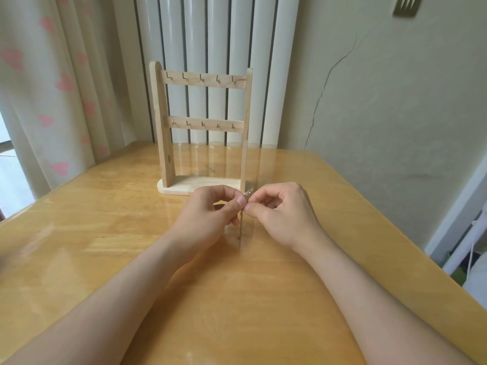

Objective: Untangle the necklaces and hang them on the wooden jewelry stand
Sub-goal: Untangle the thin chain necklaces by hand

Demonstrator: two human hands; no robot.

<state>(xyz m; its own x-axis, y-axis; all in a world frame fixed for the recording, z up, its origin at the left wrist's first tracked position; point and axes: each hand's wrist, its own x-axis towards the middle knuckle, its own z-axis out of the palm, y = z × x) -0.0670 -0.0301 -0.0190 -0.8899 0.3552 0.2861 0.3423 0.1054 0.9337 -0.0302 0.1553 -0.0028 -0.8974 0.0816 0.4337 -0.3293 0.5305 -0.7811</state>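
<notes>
A thin gold necklace [240,224] hangs down between my two hands, its lower end reaching the table. My left hand [210,212] pinches its top between thumb and fingers. My right hand [279,212] pinches the same top end from the other side, where a small silvery clasp or link shows. Just behind my hands stands the wooden jewelry stand [203,127], upright on an oval base, with two crossbars carrying several small brass hooks. All hooks that I can see are bare.
The glossy wooden table [105,233] spreads around my forearms. A white radiator [218,35] and a heart-print curtain [52,88] stand behind it. The table's right edge runs diagonally beside a cracked wall.
</notes>
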